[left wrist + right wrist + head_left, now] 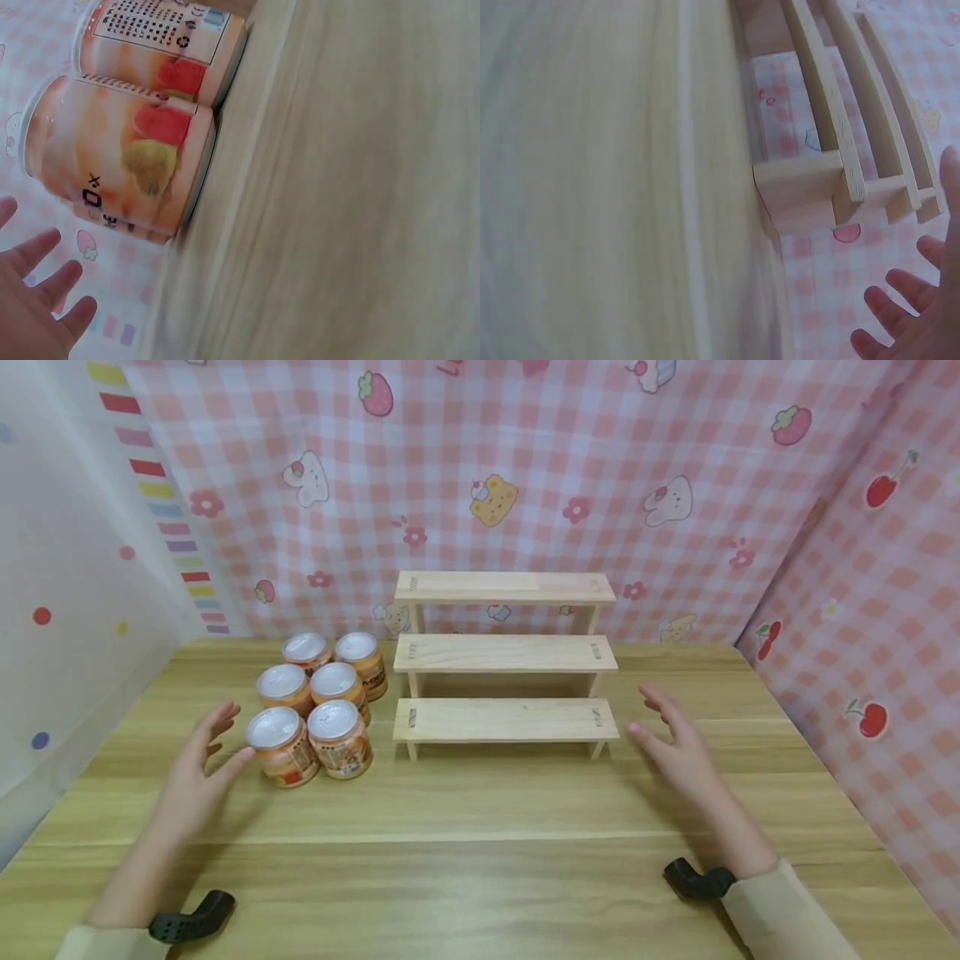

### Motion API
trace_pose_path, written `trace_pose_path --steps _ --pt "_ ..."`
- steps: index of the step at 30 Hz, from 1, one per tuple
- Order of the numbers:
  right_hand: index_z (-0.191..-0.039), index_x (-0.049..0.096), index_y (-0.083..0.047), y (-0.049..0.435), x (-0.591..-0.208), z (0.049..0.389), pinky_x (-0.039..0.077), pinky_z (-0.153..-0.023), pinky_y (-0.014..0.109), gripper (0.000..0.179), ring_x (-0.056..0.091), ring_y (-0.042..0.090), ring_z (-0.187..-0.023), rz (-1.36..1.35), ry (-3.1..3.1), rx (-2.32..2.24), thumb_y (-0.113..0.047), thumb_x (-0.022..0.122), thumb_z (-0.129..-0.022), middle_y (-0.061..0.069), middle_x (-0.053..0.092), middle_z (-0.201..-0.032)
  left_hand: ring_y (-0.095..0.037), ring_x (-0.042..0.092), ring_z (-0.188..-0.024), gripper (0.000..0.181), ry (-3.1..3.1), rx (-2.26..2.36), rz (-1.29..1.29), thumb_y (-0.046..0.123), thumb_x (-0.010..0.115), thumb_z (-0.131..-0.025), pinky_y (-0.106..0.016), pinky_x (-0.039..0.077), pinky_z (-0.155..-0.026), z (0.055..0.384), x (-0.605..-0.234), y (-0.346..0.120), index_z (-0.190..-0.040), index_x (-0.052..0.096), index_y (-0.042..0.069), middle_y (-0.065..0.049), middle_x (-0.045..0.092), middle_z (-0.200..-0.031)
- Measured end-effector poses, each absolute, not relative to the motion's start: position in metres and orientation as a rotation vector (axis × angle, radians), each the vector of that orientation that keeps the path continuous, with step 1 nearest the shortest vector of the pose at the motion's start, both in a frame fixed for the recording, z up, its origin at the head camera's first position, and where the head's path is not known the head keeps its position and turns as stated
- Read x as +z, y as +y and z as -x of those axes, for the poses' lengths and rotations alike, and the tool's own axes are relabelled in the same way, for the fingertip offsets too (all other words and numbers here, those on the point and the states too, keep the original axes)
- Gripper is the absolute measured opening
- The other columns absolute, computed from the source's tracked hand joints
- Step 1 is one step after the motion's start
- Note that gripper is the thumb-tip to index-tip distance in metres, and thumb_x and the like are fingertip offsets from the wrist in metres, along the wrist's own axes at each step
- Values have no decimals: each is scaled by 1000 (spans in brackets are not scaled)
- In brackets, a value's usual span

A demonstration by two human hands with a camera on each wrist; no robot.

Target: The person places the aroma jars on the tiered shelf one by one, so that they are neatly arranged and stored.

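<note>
Crowded cans beside our left hand [197, 770] could be knocked.
Six upright cans [322, 695] stand packed toward the back-left corner of the counter [450, 877]; our left hand, fingers spread and holding nothing, is just beside the front-left one, and we cannot tell whether the thumb touches it. With so little room between cans, we judge a sideways nudge could shove or tip several. Our right hand [678, 752], likewise empty and spread, is near the wooden rack [505, 653] by the middle of the back edge; a careless sweep could skew it.
</note>
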State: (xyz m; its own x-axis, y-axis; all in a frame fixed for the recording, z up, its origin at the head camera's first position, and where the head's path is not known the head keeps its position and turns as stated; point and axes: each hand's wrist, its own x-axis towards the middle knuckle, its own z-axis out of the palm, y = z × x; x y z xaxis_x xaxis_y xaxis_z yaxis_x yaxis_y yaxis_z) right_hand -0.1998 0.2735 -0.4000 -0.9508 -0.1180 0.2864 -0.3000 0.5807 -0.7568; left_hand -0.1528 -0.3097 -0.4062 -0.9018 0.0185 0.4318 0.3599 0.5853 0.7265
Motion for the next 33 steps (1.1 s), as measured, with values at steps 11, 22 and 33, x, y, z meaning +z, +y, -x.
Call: trace_pose_path --steps 11,22,33 --pt "-146 33 1 261 -420 209 33 -103 56 63 41 44 -126 -392 -2554 1548 -9 64 -93 25 38 -144 4 44 -107 74 -2440 -1368 274 1 71 -85 -10 39 -84 150 -416 -298 -147 30 0 -23 46 -129" --pt "-143 35 5 256 -436 211 41 -87 13 58 53 9 -109 -441 -2467 1694 -2 62 -92 28 47 -135 0 47 -107 77 -2421 -1484 245 1 72 -84 -11 42 -85 155 -426 -293 -148 29 0 8 48 -120" --pt "-146 37 -2 251 -439 210 41 -85 15 56 54 9 -103 -451 -2478 1656 -6 60 -95 27 56 -123 1 48 -109 77 -2377 -1529 231 1 73 -83 -11 40 -87 159 -432 -289 -147 32 5 9 48 -127"
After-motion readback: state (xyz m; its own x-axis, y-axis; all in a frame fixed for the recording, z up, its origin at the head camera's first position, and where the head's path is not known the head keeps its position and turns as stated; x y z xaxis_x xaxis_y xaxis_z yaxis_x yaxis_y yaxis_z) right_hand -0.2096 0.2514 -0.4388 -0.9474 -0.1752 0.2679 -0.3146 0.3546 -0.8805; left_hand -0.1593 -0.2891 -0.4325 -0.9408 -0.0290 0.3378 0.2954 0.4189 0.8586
